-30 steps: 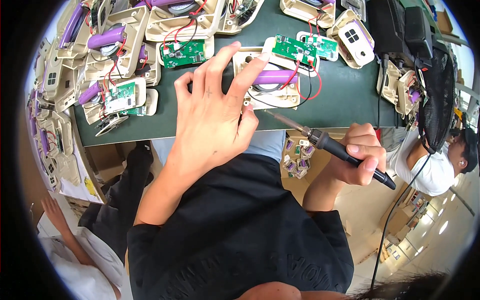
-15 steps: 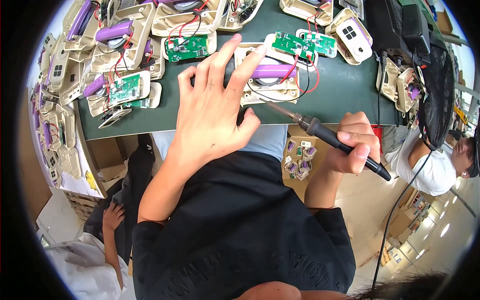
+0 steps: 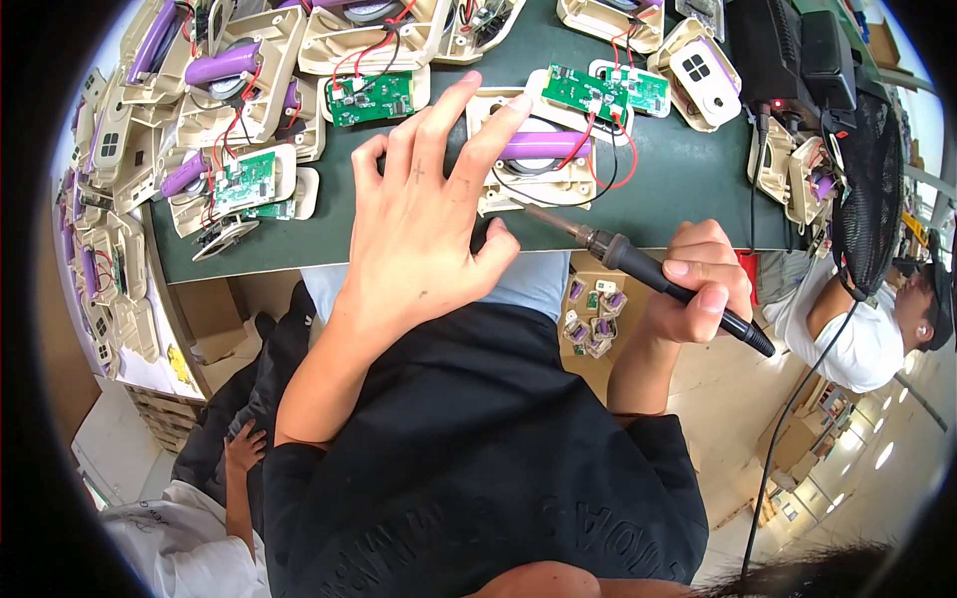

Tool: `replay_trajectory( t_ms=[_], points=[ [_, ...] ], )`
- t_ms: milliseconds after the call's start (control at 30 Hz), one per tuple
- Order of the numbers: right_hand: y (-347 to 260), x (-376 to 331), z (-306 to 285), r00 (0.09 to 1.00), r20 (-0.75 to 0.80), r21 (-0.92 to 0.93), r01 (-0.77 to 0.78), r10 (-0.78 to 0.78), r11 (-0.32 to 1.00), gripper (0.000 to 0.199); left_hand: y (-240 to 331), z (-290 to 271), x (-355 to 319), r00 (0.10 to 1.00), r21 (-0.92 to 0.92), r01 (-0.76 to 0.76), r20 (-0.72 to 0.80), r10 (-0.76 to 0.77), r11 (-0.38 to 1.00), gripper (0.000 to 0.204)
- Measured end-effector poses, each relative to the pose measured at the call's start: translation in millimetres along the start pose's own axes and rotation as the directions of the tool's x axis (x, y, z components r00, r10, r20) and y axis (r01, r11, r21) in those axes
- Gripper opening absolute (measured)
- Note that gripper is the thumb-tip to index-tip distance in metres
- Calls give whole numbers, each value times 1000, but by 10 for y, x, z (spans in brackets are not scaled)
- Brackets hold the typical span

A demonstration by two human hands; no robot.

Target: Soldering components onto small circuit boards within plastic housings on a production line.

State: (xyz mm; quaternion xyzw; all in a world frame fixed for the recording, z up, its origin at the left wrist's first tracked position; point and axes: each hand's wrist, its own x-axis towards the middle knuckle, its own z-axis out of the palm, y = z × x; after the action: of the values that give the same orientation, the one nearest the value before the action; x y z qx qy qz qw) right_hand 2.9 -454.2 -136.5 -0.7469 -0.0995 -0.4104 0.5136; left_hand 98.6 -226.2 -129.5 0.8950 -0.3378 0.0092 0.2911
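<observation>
1. The soldering iron [image 3: 648, 274] had a black handle and a thin metal tip; it sat near the front edge of the green desk [image 3: 688, 189], tip angled up-left toward a beige open casing [image 3: 533, 164].
2. The right hand [image 3: 698, 284] was closed around the iron's handle, held just off the desk edge.
3. The left hand [image 3: 424, 214] lay open, fingers spread, its fingertips reaching the casing (contact looked likely at the longest finger).
4. The casing held a purple cylindrical cell [image 3: 543, 148] with red and black wires; a green circuit board [image 3: 583, 92] lay at its upper rim.
5. A cardboard box [image 3: 595, 319] below the desk held small purple parts, partly cut off by the right hand.
6. The iron's tip contact point was too fine to resolve.
7. More casings at left [image 3: 229, 110] were bent by the lens.
</observation>
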Motion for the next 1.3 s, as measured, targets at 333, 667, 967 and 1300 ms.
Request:
replay_trajectory(
  t_ms=[333,667,967,1300],
  points=[
    [0,-7,14,999,-21,28,-30,31,999,30,-7,-19,2,1000,-8,-1,3,1,1000,91],
    [160,14,-354,880,-371,427,-122,297,896,36,-41,-47,-20,1000,-46,-21,2,22,999,88],
    [349,42,-187,695,-563,515,-126,446,848,38,-88,-201,-4,996,-102,-67,50,73,993,101],
    [441,8,-229,730,-535,513,-119,426,850,35,-140,-194,-72,992,-383,-123,-85,97,916,100]
  ],
)
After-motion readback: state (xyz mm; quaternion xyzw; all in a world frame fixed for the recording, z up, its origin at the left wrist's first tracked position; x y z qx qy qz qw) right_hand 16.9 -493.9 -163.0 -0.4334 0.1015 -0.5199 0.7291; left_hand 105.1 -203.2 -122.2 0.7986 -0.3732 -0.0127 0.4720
